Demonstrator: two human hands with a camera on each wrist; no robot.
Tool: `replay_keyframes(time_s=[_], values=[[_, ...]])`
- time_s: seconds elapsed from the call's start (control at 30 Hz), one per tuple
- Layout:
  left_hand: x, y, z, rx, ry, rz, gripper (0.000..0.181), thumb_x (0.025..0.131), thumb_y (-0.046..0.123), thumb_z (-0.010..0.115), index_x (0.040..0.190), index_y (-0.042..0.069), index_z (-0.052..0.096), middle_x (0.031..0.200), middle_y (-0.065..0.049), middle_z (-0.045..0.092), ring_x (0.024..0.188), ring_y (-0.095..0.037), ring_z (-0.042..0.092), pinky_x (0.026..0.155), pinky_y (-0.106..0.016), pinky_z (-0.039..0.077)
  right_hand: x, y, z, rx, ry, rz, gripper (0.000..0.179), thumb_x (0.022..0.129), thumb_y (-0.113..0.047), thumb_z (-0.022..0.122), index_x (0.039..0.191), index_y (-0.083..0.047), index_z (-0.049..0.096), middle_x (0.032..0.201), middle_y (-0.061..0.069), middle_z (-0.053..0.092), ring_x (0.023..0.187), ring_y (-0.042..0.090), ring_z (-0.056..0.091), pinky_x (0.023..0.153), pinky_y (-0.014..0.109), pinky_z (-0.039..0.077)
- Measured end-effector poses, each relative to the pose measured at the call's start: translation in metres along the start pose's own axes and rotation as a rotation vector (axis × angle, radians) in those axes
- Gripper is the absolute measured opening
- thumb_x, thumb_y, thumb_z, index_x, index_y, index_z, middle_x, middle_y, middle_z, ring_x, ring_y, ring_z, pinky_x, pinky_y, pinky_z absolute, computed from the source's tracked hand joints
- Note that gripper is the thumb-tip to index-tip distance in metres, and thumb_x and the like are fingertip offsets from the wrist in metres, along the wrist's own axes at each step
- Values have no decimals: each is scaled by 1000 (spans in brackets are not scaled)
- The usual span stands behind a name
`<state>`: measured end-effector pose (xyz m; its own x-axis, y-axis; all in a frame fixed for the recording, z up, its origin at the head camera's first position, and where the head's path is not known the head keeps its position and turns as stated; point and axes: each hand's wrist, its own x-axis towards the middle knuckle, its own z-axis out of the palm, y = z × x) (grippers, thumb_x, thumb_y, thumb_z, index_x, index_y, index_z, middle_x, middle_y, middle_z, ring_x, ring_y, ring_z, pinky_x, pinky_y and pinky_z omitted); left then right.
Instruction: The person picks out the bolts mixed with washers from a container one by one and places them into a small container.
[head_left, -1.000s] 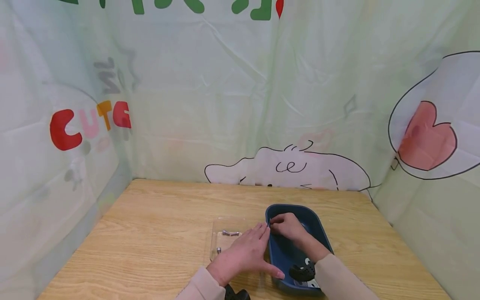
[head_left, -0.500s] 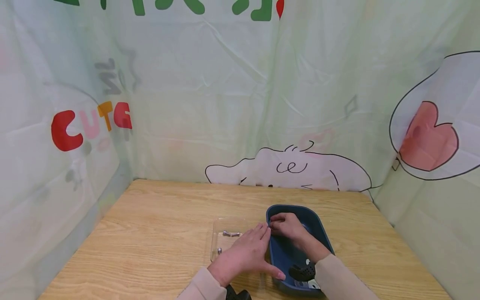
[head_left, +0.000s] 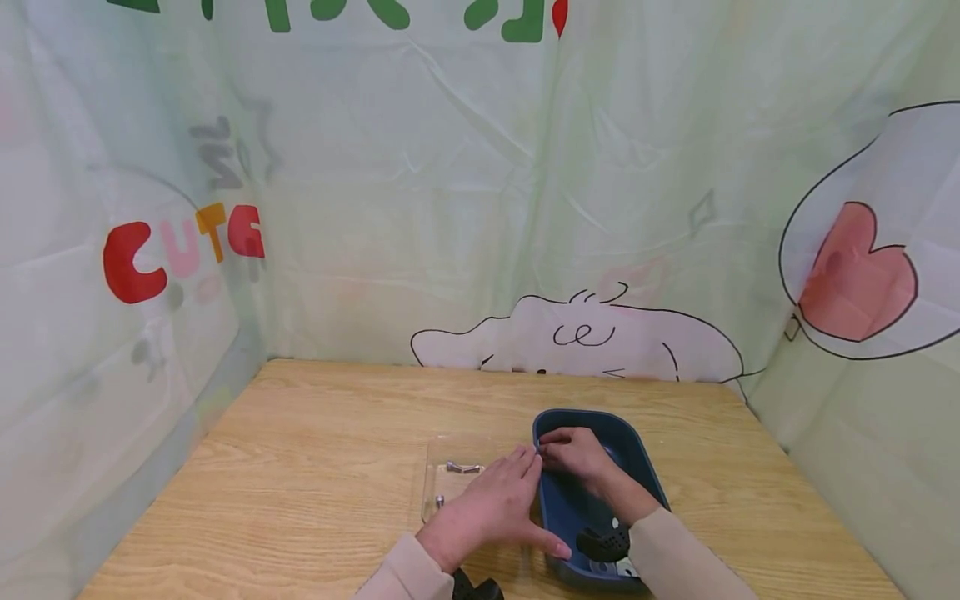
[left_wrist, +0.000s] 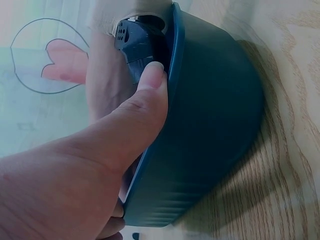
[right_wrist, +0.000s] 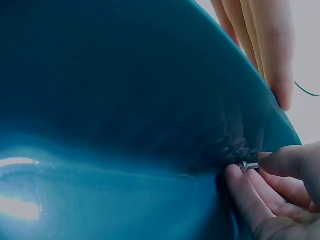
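A dark blue bin (head_left: 651, 454) stands on the table. Inside its far left corner my right hand (head_left: 581, 454) pinches a small silver bolt (right_wrist: 246, 166) between thumb and fingertips, close to the bin's wall. My left hand (head_left: 498, 500) rests on the bin's left rim with its fingers straight and side by side. Its thumb (left_wrist: 152, 77) lies over the rim nearer to me. To the left lies a clear plastic tray (head_left: 429, 475), partly hidden by my left hand. In it are several silver bolts (head_left: 463, 468).
The wooden table (head_left: 322, 467) runs back to a printed curtain (head_left: 360, 208) that also hangs at both sides. A black wrist device (head_left: 603, 546) on the right arm sits over the bin's near end, and another (head_left: 476, 587) is under the left wrist.
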<state>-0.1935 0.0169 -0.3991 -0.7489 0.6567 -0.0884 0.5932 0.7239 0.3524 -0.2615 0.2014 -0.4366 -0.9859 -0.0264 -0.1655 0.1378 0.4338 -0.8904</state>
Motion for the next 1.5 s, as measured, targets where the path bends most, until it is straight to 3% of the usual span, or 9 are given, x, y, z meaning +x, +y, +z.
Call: replay_keyframes(time_s=[0.53,0.9,1.17,1.5], values=[[1,2,-1,19,5,-9,113,77,74,66,157,7,24,166,-9,21,153,-23,23,122,-40,30,-2,-1,-1,87,-15,30,28,93,-4,64,117,9,63,103,19,72,87,24,72,86,41,60],[0,1,0,11,10,5,112,78,72,66,157,6,24,166,-9,21,153,-24,23,122,-41,29,-4,-1,1,93,-20,39,26,93,-1,62,116,10,63,104,19,71,84,23,72,83,40,61],[-1,3,0,-6,21,-8,113,76,73,67,158,8,24,166,-8,21,153,-23,23,122,-41,30,-6,-2,-5,123,-25,29,27,92,-5,65,116,7,65,103,17,72,86,23,72,84,39,61],[-2,5,-1,-28,43,-37,117,73,75,67,158,7,23,166,-7,21,153,-24,22,122,-41,29,-19,-19,-20,191,-66,-32,30,95,-9,65,120,7,61,110,18,70,92,22,72,89,35,60]])
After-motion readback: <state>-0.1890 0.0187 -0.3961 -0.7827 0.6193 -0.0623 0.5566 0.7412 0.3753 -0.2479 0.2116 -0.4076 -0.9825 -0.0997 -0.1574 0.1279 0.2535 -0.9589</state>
